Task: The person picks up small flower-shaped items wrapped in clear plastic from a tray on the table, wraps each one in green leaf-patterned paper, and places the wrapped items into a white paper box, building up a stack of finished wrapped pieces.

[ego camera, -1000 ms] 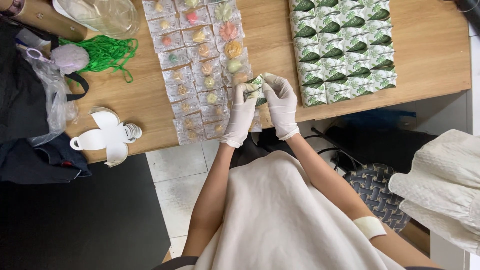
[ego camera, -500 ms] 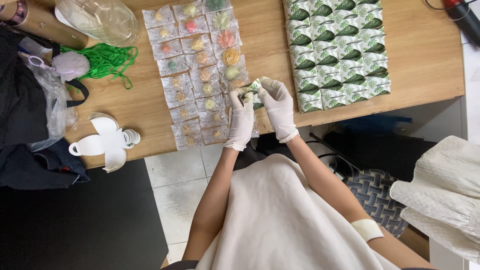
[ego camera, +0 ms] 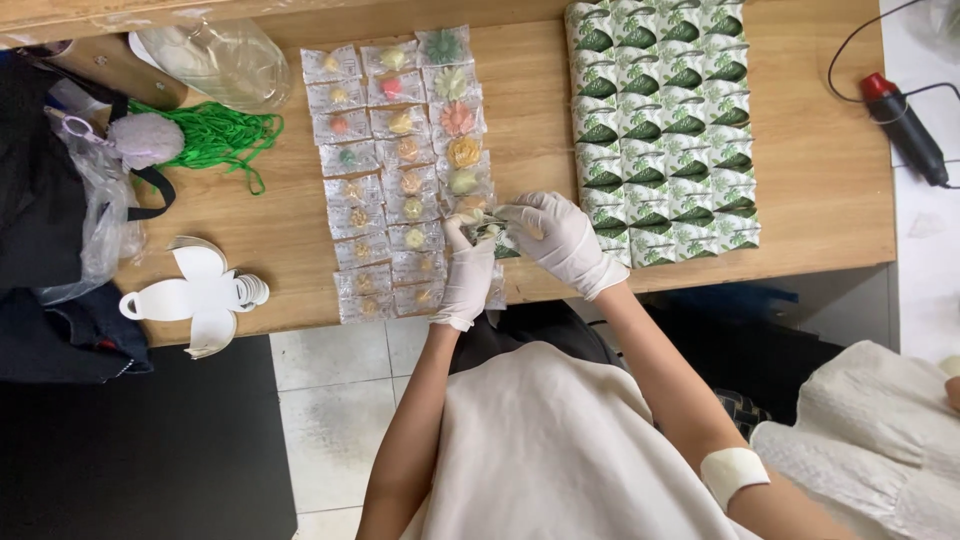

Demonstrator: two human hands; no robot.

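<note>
Both my hands wear white gloves and meet over the near edge of a wooden table. My left hand and my right hand together pinch a small green-and-white printed packet. Just left of them lie several clear sachets in rows, each with a small coloured flower-shaped piece inside. To the right, several green-and-white leaf-print packets lie in a tight block.
At the table's left are a green cord bundle, a clear plastic bag, a grey pompom and a stack of white cut-out card shapes. A black-and-red tool with a cable lies far right. Dark bags sit left.
The view has shifted slightly; my hands stay together at the table's edge, still working the small packet between the fingers.
</note>
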